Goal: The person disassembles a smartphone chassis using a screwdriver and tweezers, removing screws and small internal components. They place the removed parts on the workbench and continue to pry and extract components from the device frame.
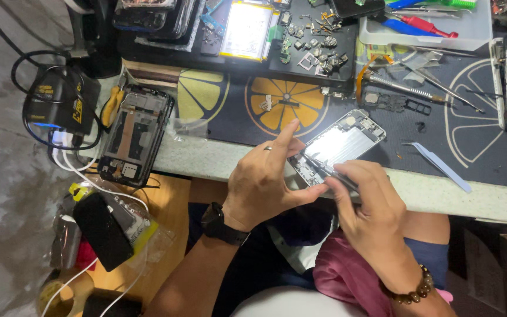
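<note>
Left hand grips the opened phone; right hand pinches what looks like tweezers against it

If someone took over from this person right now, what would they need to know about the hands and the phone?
Left hand: grips the opened silver phone frame at its lower end, over the table edge.
Right hand: holds thin metal tweezers, tips at the frame's lower circuit area.
Nearby: a second opened phone with a black frame lies to the left, and a pale blue flat pry tool to the right, on the dark lemon-print mat.
Done: the phone is open.
Left: the tweezer work inside appears unfinished.
</note>
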